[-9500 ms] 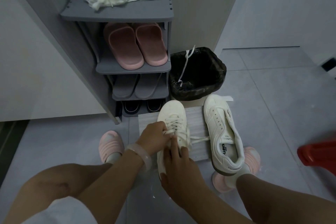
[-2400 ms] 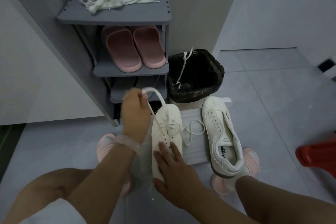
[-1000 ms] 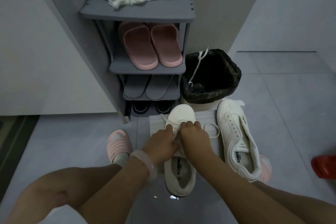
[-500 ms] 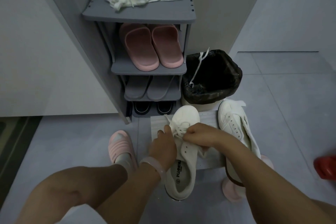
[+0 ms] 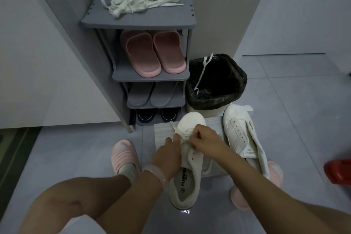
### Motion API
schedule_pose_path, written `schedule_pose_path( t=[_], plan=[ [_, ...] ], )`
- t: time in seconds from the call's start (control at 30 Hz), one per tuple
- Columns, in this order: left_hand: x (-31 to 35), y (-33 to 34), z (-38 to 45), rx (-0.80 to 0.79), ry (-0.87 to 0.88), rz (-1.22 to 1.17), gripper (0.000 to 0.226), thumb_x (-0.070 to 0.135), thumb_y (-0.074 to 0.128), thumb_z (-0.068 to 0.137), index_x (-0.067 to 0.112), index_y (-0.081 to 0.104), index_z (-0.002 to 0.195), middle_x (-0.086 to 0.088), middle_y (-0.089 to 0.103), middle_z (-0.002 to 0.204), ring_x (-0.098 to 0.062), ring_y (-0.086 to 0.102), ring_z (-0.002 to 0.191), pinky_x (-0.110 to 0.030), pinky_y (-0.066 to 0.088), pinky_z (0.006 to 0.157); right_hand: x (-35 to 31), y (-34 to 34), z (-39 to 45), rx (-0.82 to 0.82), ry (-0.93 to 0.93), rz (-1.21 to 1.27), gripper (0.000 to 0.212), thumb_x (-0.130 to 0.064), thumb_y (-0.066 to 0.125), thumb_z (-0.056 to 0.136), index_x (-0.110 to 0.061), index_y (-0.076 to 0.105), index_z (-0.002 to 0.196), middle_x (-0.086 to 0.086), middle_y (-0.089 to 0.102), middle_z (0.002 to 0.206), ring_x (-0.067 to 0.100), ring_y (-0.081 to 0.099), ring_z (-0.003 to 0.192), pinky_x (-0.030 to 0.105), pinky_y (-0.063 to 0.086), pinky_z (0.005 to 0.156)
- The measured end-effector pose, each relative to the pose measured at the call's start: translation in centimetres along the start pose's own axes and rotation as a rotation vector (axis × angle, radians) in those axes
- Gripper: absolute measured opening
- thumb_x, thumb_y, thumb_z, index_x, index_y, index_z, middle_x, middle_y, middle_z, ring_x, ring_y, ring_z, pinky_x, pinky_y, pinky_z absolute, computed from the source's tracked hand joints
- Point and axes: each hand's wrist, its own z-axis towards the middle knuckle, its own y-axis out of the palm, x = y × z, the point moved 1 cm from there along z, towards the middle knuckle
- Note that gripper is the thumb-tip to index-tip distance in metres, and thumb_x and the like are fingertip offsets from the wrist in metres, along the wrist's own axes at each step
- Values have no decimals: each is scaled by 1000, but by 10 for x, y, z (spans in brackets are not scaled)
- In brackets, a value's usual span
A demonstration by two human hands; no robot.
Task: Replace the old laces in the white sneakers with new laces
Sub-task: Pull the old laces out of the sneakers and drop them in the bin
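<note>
So, nearest to you: both forearms reach fwd from the bottom edge, knees bent either side. Your left hand point(image 5: 168, 155) lies along the left flank of the near sneaker point(image 5: 187, 169), fingers fairly straight and pointing toward the toe, palm against the upper; a pale bangle point(image 5: 155, 174) sits on that wrist. Your right hand point(image 5: 206, 139) comes in from the right w/ fingers curled, pinching the lace point(image 5: 179, 129) over the eyelet rows near the toe. Which eyelet you're working is hidden under the knuckles, can't tell. A loose lace end pokes out to the left of the toe.

That sneaker lies heel toward you, part on a white sheet point(image 5: 163, 135), heel end off it on the grey floor. The second sneaker point(image 5: 242, 137) sits just beside it on the right, eyelets bare, its heel covered by your right forearm. Pink slippers on your feet: left one point(image 5: 123, 155) clear, right one mostly hidden behind the arm.

Further out, a black-lined bin point(image 5: 218, 85) w/ a lace hanging over its rim, next to a grey shoe rack point(image 5: 144, 24). Pink slides point(image 5: 152, 53) on the 2nd shelf, grey pair below, dark pair at the bottom, hard to make out. A tangle of white laces point(image 5: 140, 0) lies on top. Red object point(image 5: 340, 171) at the right edge, cut off.
</note>
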Motion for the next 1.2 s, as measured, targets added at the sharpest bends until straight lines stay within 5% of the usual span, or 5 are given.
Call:
schedule_pose_path(
  t=[0.5,0.6,0.73,0.93,1.2],
  plan=[
    [-32,-16,8,64,-82,-38,38,1,30,94,0,25,132,-21,53,115,-35,57,100,-38,43,81,23,-136,-2,537,123,-562,27,-25,40,96,-7,58,89,10,61,73,29,52,70,30,36,62],
    [-24,-15,7,47,-49,-31,33,3,30,95,3,29,128,-18,54,114,-33,57,100,-33,39,75,2,-112,-12,119,14,-294,23,-16,43,95,-15,65,88,-8,59,51,14,54,53,21,40,51],
    [-14,-8,7,38,-33,-21,31,1,29,93,3,31,125,-18,53,113,-34,56,99,-32,37,74,-15,-73,-25,-660,22,-378,25,-19,44,97,-19,66,109,-5,69,78,7,49,54,14,41,53],
    [-16,-7,9,57,-48,-17,33,1,30,93,2,31,126,-19,54,113,-35,56,98,-34,37,73,9,-42,-2,55,-115,-532,28,-9,44,94,-15,61,115,7,65,110,20,59,98,25,43,79],
    [-15,-7,10,36,-34,-22,32,2,31,93,2,31,125,-19,54,112,-35,57,96,-32,35,69,18,-11,0,40,10,-571,18,-23,46,94,-10,57,100,8,64,99,21,59,89,29,44,71]
  ],
)
